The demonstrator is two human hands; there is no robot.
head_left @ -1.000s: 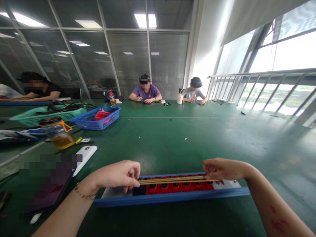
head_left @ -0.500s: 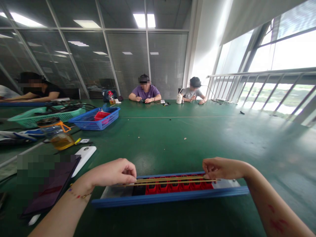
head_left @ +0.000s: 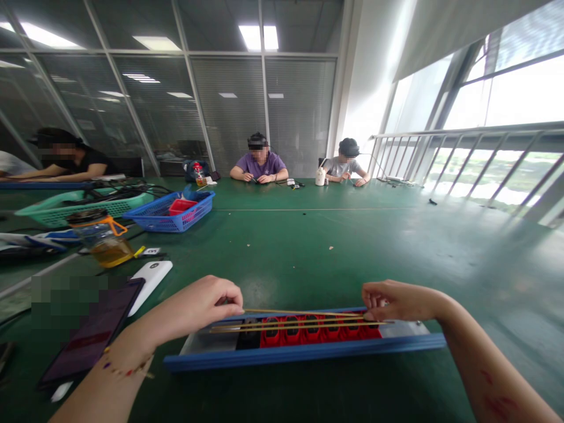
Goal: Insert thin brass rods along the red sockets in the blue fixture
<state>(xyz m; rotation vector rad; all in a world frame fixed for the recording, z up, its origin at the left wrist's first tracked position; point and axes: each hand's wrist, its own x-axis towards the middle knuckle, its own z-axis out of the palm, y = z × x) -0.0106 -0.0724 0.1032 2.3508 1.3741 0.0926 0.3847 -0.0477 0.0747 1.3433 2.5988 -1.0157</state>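
A long thin tan stick (head_left: 299,312) runs between my hands, tilted with its left end raised. My left hand (head_left: 214,302) pinches that end between thumb and fingers. My right hand (head_left: 388,299) is closed at the stick's right end, its fingertips partly hidden behind the thumb. Two more tan sticks (head_left: 286,324) lie lengthwise across a row of red holders (head_left: 292,339) with black pieces in them. These holders sit in a long tray with blue side rails (head_left: 304,353) and grey end plates, and a black block (head_left: 249,339) stands at the row's left.
On the left are a tablet (head_left: 94,335), a white device (head_left: 152,282), a jar of amber liquid (head_left: 106,241), a blue basket (head_left: 189,221) holding a red box, and a green basket (head_left: 48,214) of cables. Several people sit around the green table (head_left: 282,247).
My left hand has risen slightly, lifting the left end of one stick off the other two. The right hand and the tray have stayed in place.
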